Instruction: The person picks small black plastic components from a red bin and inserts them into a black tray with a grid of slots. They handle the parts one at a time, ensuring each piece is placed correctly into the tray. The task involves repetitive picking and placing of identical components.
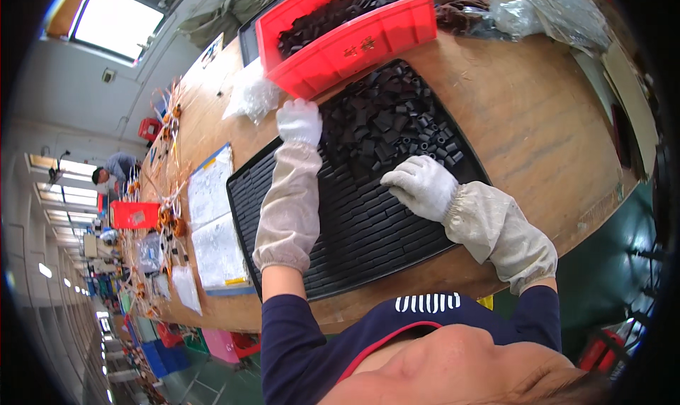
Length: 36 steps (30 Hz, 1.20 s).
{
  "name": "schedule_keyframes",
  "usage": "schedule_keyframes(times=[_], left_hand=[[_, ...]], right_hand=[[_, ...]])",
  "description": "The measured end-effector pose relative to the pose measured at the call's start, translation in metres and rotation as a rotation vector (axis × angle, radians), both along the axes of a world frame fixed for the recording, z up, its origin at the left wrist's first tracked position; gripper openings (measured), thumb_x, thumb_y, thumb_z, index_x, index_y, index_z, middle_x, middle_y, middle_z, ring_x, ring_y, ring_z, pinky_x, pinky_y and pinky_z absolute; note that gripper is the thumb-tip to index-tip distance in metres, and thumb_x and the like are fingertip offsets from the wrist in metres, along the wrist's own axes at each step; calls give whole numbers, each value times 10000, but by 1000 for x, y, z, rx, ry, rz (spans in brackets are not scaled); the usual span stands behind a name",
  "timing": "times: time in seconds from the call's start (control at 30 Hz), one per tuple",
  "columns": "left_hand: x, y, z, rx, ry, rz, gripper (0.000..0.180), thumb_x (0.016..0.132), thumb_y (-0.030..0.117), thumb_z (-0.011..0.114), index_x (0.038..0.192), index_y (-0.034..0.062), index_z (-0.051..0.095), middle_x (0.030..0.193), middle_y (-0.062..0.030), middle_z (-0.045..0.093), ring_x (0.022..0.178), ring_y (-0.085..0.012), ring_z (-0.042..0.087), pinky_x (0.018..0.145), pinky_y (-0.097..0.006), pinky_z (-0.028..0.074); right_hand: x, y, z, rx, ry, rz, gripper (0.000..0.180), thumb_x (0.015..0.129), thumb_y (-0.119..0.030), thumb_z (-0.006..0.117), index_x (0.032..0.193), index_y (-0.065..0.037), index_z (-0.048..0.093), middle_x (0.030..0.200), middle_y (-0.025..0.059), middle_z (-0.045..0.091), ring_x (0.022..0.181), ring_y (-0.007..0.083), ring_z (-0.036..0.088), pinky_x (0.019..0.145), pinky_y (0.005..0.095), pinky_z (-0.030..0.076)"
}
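A wide black tray (322,291) lies tilted across the table in front of me. Short black tubes (386,114) are heaped loose over its far part, and neat rows of black pieces (354,228) fill the near part. My left hand (299,121), in a white glove, is at the tray's far left rim by the red bin, fingers curled; whatever they grip is hidden. Above the border between heap and rows hovers my gloved right hand (423,185), its fingers bent and pressed together. Anything between those fingertips is too small to make out.
Beyond the tray stands a red plastic bin (354,51) full of black pieces. A clear plastic bag (253,92) lies beside it. Left of the tray is a clipboard with papers (212,221). More plastic wrap (545,12) lies at the far right. Another person (117,171) works farther left.
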<state>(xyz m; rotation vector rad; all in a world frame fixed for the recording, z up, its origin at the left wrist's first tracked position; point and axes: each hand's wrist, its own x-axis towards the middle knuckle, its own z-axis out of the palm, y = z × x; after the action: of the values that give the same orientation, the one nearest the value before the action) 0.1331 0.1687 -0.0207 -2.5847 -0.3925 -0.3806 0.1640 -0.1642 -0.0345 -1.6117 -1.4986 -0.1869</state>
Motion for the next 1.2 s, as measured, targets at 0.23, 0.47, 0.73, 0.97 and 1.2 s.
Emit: schedule_keyframes(times=[0.23,0.47,0.73,0.97,1.2], left_hand=[[-33,-70,43,-591,-440,-432,162,767,170,828,907,128,758,922,-86,724,940,-309,677,834,-450,544],[-58,-174,40,-680,-317,-678,304,724,93,824,1000,166,723,956,-12,700,937,-280,665,830,-432,522],[-61,-81,39,-615,-365,-90,250,817,171,823,1063,135,796,1071,-127,716,1042,-323,657,928,-434,541],[-67,-71,16,-467,-186,-1,267,752,290,869,969,151,798,1098,-107,690,1136,-354,604,998,-459,492],[-70,-70,36,-1778,-756,-111,181,981,174,749,1126,74,704,943,16,668,762,-90,588,725,-268,525]], right_hand=[[-2,-9,15,-104,494,15,323,923,-74,747,1238,-70,675,1017,93,730,896,266,721,849,392,571],[0,-7,8,-116,1259,111,391,1112,-300,518,1397,-40,574,1055,30,676,870,86,610,805,267,527],[14,-10,9,65,1384,-48,272,1102,-289,545,1241,-80,649,944,-11,648,812,57,569,736,225,477],[11,-12,17,10,1307,-51,258,1080,-240,595,1259,-59,635,1022,2,665,897,70,592,784,241,493],[4,-5,6,123,1036,-44,357,969,-80,719,1315,-62,631,1085,12,645,903,86,601,820,263,509]])
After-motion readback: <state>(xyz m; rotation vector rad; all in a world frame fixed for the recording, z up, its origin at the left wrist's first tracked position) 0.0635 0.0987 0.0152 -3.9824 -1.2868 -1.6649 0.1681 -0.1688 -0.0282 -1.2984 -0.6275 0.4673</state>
